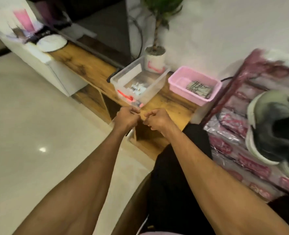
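Note:
My left hand (127, 116) and my right hand (155, 118) are held close together over the front edge of a low wooden shelf (170, 106), fingers curled. Between them they pinch something small and thin, too small to identify. Just beyond the hands stands a clear plastic box (121, 77) with small white parts and a red piece inside. To its right sits a pink plastic tub (174, 82) holding a grey pad with dark wire-like items.
A potted plant in a white pot (155, 60) stands behind the clear box. A dark screen is at the back. Wrapped pink packages (233, 150) with a grey shoe (272, 126) on top are at the right. Pale glossy floor lies at the left.

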### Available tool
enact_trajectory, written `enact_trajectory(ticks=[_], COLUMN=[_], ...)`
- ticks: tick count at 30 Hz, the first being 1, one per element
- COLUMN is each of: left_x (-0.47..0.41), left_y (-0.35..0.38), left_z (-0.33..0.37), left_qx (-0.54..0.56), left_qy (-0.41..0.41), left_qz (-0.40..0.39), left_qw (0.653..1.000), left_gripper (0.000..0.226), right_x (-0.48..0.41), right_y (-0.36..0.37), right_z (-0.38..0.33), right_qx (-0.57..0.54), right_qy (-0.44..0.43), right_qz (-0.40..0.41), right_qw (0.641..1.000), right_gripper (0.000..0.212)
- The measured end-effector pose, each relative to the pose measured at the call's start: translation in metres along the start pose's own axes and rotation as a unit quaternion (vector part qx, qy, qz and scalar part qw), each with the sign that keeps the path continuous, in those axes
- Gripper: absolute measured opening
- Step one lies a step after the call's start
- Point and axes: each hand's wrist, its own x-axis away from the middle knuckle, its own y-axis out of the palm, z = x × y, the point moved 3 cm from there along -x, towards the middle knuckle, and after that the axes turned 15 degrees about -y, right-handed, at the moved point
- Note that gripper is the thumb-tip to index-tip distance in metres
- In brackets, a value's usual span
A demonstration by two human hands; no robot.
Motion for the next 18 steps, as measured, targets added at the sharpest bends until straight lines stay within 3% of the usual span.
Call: enact_trajectory(ticks=[4,9,18], left_x=[0.074,0.134,0.263], left_y=[0.018,0.07,0.203], left_z=[0.074,0.152,0.258], left_qx=[0.012,0.048,0.009], left_qy=[0.098,0.185,0.333], left_qz=[-0.037,-0.026,-0.168], left_qw=[0.994,0.981,0.928], left_gripper=[0.009,0.015,0.016], right_x=[0.033,0.087,0.212], right_y=[-0.077,-0.183,-0.352], right_z=[-0.009,-0.018,0.014], right_qx=[0.022,0.047,0.012], right_qy=[-0.053,-0.097,-0.079], right_qz=[0.079,0.215,0.419], right_qw=[0.995,0.971,0.905], right_gripper=[0.015,0.014,0.019])
